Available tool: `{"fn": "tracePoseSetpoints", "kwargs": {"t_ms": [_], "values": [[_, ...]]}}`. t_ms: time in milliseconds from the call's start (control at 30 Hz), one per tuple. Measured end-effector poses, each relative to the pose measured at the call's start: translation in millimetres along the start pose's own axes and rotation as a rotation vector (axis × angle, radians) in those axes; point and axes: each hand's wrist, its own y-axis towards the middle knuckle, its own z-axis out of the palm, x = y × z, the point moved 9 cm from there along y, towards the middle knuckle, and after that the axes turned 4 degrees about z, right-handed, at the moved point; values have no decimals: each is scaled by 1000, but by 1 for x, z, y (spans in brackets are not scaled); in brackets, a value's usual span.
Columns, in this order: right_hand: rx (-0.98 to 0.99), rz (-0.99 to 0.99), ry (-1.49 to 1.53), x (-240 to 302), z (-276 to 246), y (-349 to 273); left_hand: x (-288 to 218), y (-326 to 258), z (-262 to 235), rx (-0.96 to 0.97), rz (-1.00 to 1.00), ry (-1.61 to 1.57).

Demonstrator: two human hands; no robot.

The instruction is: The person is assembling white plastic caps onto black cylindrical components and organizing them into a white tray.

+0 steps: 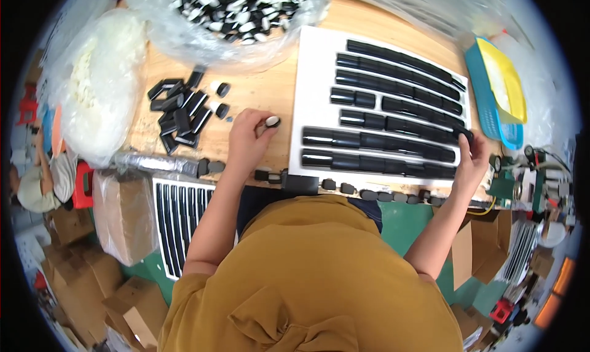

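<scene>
Between the fingertips of my left hand [251, 134] is a small black cap with a white insert [272, 122], held over the wooden table left of a white board [299, 100]. Rows of glossy black pieces [399, 78] lie end to end across that board. At its right edge my right hand [472, 155] is closed on a small black piece [462, 132], at the right end of one row. Whether that piece touches the row I cannot tell. Left of my left hand lie a loose pile of black pieces [181, 115] and two black-and-white caps [220, 89].
A clear plastic bag [283, 51] full of black and white caps stands at the back. Another bag [101, 88] holds pale pieces. Blue and yellow baskets [491, 106] stand at right. Black blocks [369, 195] line the table's front edge. Cardboard boxes [126, 217] surround the table.
</scene>
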Motion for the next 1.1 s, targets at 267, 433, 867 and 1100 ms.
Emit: {"fn": "tracePoseSetpoints", "kwargs": {"t_ms": [267, 433, 867, 1100], "values": [[849, -478, 25, 147, 250, -124, 3, 0, 0, -17, 25, -54], [985, -753, 16, 168, 300, -153, 3, -2, -2, -18, 89, 40], [1035, -883, -111, 153, 326, -174, 8, 2, -3, 21, -43, -2], [1015, -854, -39, 148, 323, -170, 14, 42, -18, -1, -210, -439]]}}
